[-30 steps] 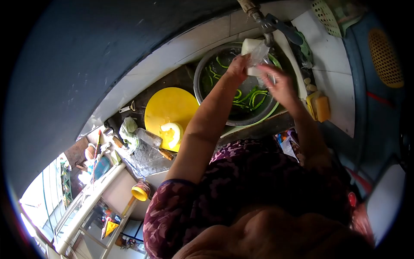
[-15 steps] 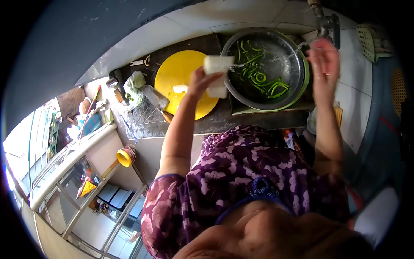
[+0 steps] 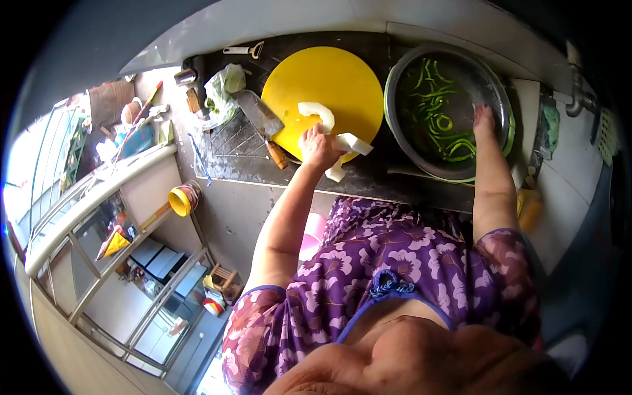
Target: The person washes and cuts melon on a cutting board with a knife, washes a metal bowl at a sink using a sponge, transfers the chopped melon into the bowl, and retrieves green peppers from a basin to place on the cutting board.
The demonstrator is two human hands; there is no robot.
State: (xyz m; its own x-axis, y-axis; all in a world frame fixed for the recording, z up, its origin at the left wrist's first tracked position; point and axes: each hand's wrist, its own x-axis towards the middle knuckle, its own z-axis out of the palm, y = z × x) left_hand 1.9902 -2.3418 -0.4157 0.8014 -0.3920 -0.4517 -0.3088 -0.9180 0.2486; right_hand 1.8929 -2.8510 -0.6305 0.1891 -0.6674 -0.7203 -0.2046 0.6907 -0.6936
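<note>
My left hand (image 3: 319, 149) is closed round a curved white melon piece (image 3: 355, 143) at the near edge of the round yellow cutting board (image 3: 349, 79). Another white melon piece (image 3: 320, 110), bent like a hook, lies on the board just beyond my fingers. To the left, a cleaver (image 3: 260, 113) rests with its blade at the board's rim and its wooden handle towards me. My right hand (image 3: 484, 120) reaches into the dark basin (image 3: 398, 131) at its right side; its fingertips are hard to make out. Green bean-like strips (image 3: 438, 118) lie in the basin's left part.
A peeler (image 3: 243, 50) lies behind the board on the dark counter (image 3: 263, 172). Left of the cleaver sits a plastic bag (image 3: 225, 92) with something green inside. A tap (image 3: 578, 99) is on the right wall. A pink tub (image 3: 314, 234) stands below the counter.
My left hand has brought the white melon from beside the basin down to the board's near edge. My right hand has moved from near the tap into the basin. The view has shifted.
</note>
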